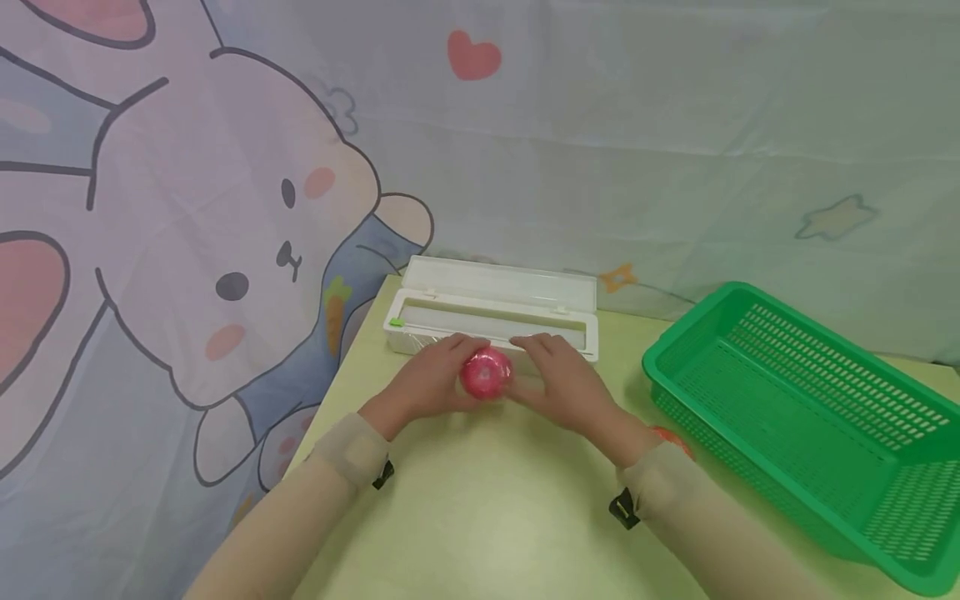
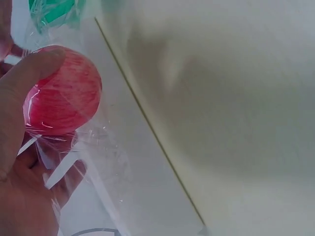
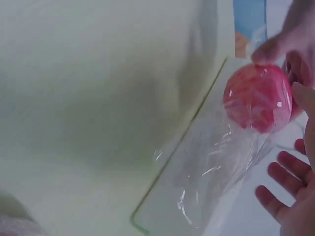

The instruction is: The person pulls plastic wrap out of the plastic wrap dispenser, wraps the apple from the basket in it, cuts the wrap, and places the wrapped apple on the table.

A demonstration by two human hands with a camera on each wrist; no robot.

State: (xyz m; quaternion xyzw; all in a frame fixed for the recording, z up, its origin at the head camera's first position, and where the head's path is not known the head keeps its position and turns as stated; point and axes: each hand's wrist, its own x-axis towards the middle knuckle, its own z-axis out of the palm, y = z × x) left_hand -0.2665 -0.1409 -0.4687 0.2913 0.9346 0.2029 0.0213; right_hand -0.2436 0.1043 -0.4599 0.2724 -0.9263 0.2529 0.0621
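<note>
A red apple (image 1: pixel 486 374) with clear cling film around it is held just above the table, in front of the white film dispenser (image 1: pixel 397 340). My left hand (image 1: pixel 432 379) grips the apple, its thumb lying on the red skin in the left wrist view. Loose cling film (image 3: pixel 202 174) trails from the apple across the dispenser in the right wrist view. On the apple's other side is my right hand (image 1: pixel 564 385), its thumb at the fruit and the other fingers spread apart. Part of the apple is hidden behind the left fingers.
The dispenser's clear lid (image 1: pixel 502 282) stands raised at the back. A green basket (image 1: pixel 750 454) occupies the right of the pale yellow table (image 1: pixel 480 517). An orange-red thing (image 1: pixel 672 439) shows partly behind my right wrist. A printed cloth (image 1: pixel 675 108) hangs behind.
</note>
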